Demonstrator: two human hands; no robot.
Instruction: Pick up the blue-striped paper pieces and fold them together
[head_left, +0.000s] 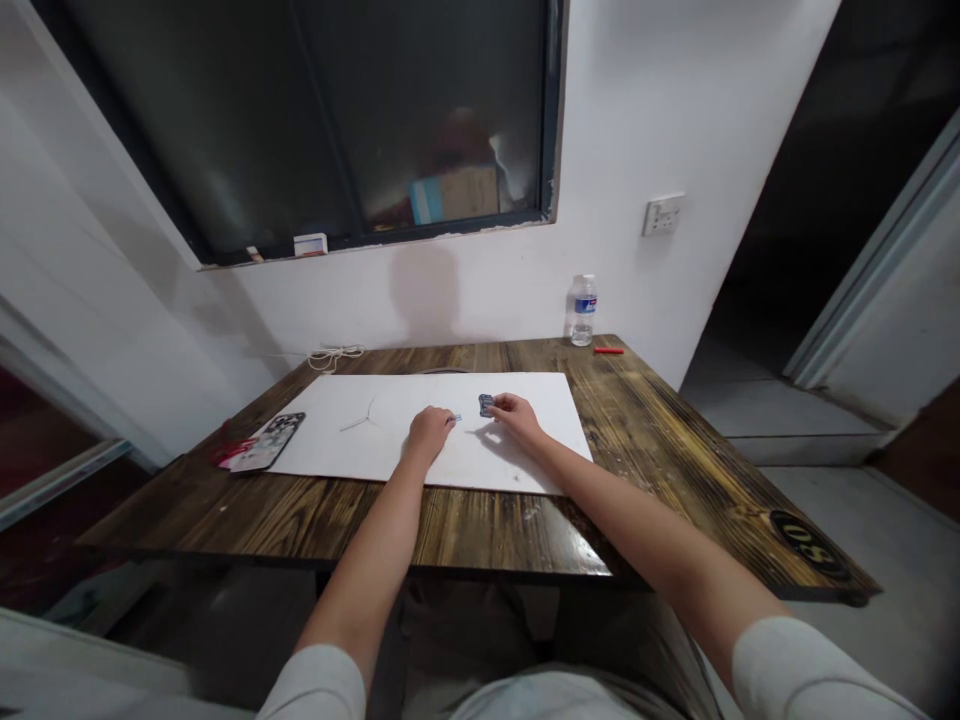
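My left hand (429,428) rests on a white sheet (420,450) with its fingers curled, pinching a tiny bluish piece (456,418) at the fingertips. My right hand (513,414) is closed on a small dark blue-grey block (486,404) that it holds just above the sheet. The two hands sit close together near the sheet's middle, a few centimetres apart. To the left on the sheet lies a thin pale three-armed part (364,418), away from both hands.
The sheet lies on a dark wooden table (645,440). A phone (271,440) and something red (229,452) lie at the left. A coiled white cord (335,354), a water bottle (582,309) and a red pen (608,350) sit at the back by the wall.
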